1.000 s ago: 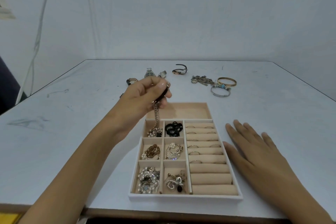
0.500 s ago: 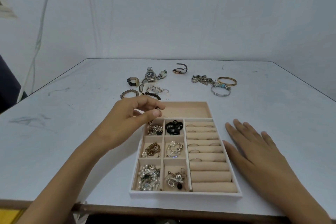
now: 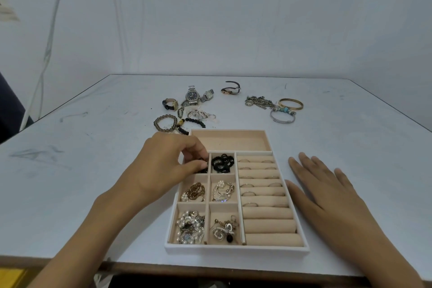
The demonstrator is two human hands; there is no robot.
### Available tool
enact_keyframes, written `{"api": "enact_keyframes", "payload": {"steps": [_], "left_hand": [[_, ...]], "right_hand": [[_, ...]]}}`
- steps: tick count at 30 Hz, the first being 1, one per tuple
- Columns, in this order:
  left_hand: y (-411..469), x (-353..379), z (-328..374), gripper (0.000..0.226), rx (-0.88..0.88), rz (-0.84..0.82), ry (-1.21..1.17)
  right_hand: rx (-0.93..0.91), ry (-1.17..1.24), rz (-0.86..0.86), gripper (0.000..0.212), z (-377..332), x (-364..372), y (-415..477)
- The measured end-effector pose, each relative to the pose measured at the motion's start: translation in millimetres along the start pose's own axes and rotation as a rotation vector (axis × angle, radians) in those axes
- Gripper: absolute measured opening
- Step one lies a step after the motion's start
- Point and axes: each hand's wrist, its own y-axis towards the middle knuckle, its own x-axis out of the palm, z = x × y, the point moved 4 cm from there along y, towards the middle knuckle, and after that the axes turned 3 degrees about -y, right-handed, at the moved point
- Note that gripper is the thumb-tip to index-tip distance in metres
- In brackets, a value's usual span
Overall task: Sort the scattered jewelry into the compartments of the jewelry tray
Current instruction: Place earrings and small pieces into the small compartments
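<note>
The left hand point(image 3: 168, 163) reaches into the far-left small compartment of the jewelry tray point(image 3: 236, 249), its thumb and fingers curled together and pinching a small dark piece point(image 3: 203, 164) there. The right hand point(image 3: 327, 194) lies flat and relaxed on the bench point(image 3: 93, 147), just beside the tray's right wall, holding nothing. The next compartment holds black rings point(image 3: 222, 162); nearer ones hold a gold chain point(image 3: 194, 192), silver pieces point(image 3: 222, 190), a pearl heap point(image 3: 190, 227) and earrings point(image 3: 224, 229). Rings sit in the padded rolls point(image 3: 264, 215) on the right. Beyond the tray, unsorted, lie watches point(image 3: 192, 96), beaded bracelets point(image 3: 166, 123), a charm chain point(image 3: 258, 101) and a gold bangle point(image 3: 291, 103).
</note>
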Motion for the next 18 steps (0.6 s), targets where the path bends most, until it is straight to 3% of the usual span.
{"api": "enact_keyframes", "payload": {"steps": [8, 13, 15, 18], "left_hand": [[1, 0, 3, 0.010, 0.097, -0.038, 0.003], [3, -3, 2, 0.007, 0.060, -0.114, -0.034], [11, -9, 0, 0.005, 0.040, -0.084, -0.045], [36, -25, -7, 0.015, -0.018, 0.091, 0.002]], "right_hand": [[0.005, 0.000, -0.005, 0.078, 0, 0, 0], [0.005, -0.007, -0.006, 0.078, 0, 1, 1], [0.004, -0.010, -0.011, 0.078, 0, 1, 1], [0.002, -0.011, -0.005, 0.077, 0, 2, 1]]}}
